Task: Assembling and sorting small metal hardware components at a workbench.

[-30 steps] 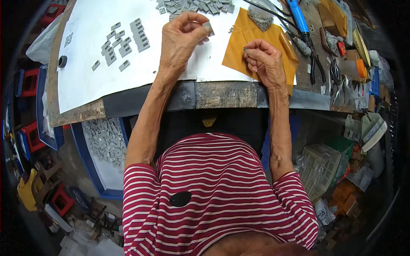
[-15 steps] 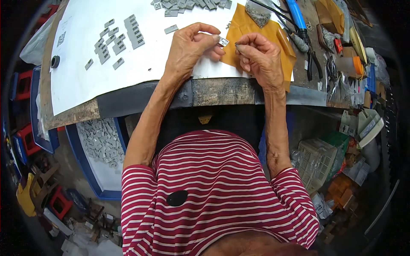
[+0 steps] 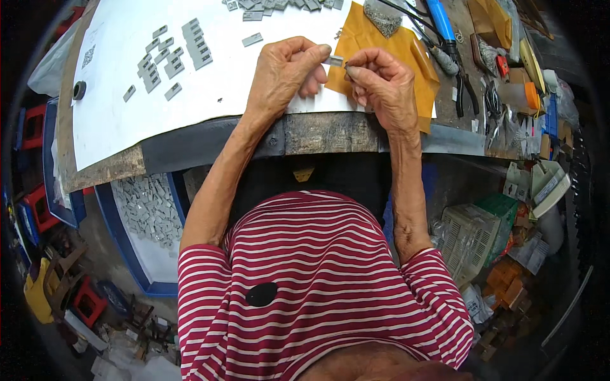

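Note:
My left hand (image 3: 283, 73) pinches a small grey rectangular metal piece (image 3: 334, 60) between thumb and fingertips, its free end pointing right. Close beside it, my right hand (image 3: 384, 79) is closed in a pinch; whatever lies between its fingertips is too small and hidden to name. Both hands hover over the white sheet (image 3: 210, 95) and the orange-brown envelope (image 3: 349, 41). Left of my left hand lies one loose grey piece (image 3: 252, 40). Further left, similar grey pieces (image 3: 198, 44) sit in rows, and a heap of them (image 3: 279, 5) lies at the far edge.
At the right stand a bag of tiny metal parts (image 3: 383, 18), a blue-handled tool (image 3: 440, 19) and black-handled pliers (image 3: 469, 95). A black ring (image 3: 79, 90) sits at the sheet's left. Below the table edge (image 3: 330, 132), a blue tray (image 3: 136, 254) holds many grey pieces.
The grey piece in my left hand has turned and now lies more level. My right fingertips have come closer to it. The whole view has shifted slightly.

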`<state>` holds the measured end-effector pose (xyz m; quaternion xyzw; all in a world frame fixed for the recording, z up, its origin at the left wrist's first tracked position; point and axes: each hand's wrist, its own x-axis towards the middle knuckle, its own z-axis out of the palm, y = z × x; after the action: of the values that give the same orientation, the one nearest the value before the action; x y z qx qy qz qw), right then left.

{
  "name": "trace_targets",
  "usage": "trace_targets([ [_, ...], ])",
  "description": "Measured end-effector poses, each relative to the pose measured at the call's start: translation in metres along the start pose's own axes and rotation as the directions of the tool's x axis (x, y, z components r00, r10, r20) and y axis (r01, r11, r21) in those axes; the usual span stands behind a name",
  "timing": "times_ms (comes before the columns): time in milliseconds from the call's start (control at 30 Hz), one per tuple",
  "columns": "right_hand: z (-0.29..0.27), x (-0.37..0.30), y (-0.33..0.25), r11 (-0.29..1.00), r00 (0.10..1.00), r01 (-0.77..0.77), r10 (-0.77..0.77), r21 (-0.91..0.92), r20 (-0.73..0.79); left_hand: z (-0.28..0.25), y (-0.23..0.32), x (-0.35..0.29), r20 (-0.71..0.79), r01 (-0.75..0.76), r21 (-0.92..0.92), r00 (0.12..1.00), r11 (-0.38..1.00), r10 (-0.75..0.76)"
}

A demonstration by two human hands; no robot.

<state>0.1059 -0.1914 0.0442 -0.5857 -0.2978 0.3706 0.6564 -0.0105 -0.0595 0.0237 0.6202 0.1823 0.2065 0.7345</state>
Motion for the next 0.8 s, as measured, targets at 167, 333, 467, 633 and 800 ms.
trace_targets([
  [167,-0.0009,-0.0003,0.0032,0.999,1.000,0.005,-0.005,-0.043,0.004,0.0009,-0.0003,-0.0017,-0.010,-0.008,0.104,1.000,0.995,0.009],
  [333,-0.0015,-0.0009,0.0059,0.994,1.000,0.006,-0.004,-0.107,0.019,0.0022,0.0028,-0.0033,-0.009,0.001,0.169,1.000,0.986,0.001],
  [467,0.0012,-0.0016,0.0044,0.991,0.999,0.015,-0.011,-0.132,0.032,0.0033,0.0028,-0.0039,0.001,-0.001,0.226,1.000,0.974,0.000],
  [633,0.0013,-0.0005,0.0050,0.992,0.999,-0.018,0.024,-0.126,0.040,0.0034,0.0042,-0.0048,0.005,-0.003,0.264,1.000,0.965,0.002],
  [800,0.0016,-0.0002,0.0048,0.990,0.997,-0.048,0.056,-0.136,0.059,0.0022,0.0054,-0.0049,0.018,0.016,0.281,1.000,0.960,-0.021],
])
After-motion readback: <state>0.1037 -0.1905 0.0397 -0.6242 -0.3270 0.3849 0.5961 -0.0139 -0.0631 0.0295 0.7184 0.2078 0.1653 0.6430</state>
